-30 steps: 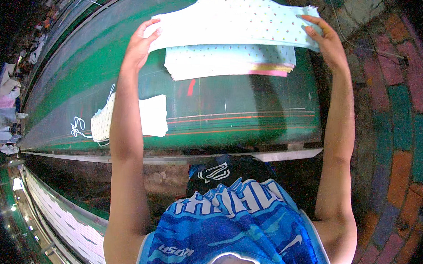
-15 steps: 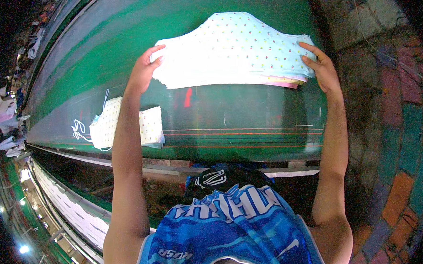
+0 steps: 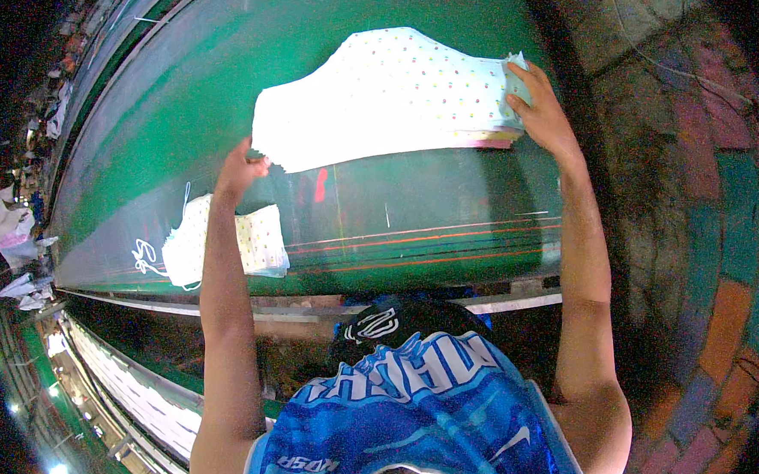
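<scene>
Squaring the cloth stack (image 3: 387,100), seemingly, I have left hand (image 3: 242,171) and right hand (image 3: 539,108) spread at its ends; the next move likely wants light nudging.

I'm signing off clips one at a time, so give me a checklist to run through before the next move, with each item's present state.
1. Right hand at the right end of the larger fabric stack: ok.
2. Left hand touching that stack: cannot tell; it is at the lower-left corner.
3. Layers hidden under the white top at lower right: not ok; yellow and pink edges show.
4. Smaller fabric stack apart from the larger one: ok, green table between.
5. White cord clear of the larger stack: ok.
6. Print at the larger stack's left end: cannot tell, glare.
</scene>
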Available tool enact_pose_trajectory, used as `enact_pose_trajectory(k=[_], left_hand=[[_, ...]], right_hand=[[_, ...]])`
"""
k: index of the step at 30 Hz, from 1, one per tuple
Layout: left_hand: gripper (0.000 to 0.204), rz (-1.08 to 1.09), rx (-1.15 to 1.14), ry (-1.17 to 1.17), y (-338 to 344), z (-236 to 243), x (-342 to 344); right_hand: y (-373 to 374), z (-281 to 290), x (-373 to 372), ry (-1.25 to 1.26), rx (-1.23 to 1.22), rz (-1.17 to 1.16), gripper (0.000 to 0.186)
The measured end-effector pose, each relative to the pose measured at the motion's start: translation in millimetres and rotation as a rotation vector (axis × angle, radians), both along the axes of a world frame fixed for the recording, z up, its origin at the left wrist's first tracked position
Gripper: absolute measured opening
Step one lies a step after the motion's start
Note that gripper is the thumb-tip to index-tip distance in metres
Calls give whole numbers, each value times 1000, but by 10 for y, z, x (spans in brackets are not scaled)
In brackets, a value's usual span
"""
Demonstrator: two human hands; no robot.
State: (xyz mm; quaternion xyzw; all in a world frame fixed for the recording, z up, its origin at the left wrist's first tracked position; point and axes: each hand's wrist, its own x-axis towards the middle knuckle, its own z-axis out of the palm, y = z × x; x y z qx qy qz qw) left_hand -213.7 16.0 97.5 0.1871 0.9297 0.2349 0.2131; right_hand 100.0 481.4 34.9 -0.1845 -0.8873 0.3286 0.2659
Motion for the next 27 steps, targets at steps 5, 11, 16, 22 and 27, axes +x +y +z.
enact_pose_trajectory(k=[5,11,16,22,27], left_hand=[[52,52,184,696,-199,-207,-209],[52,-264,17,943,1074,-268,16],[69,-145,-74,807,970,-660,331],[74,-87,-17,835,886,-770,477],[87,-86,-67,703,858,-713,279]], right_hand=[[-195,415,-63,62,374,-232,51],[-245,8,-580,-137,562,-135,49],[-376,-81,-555,-230,580,-104,58],[-206,-165,-641,-262,536,-30,61],[-279,-329,-407,-80,739,1,61]])
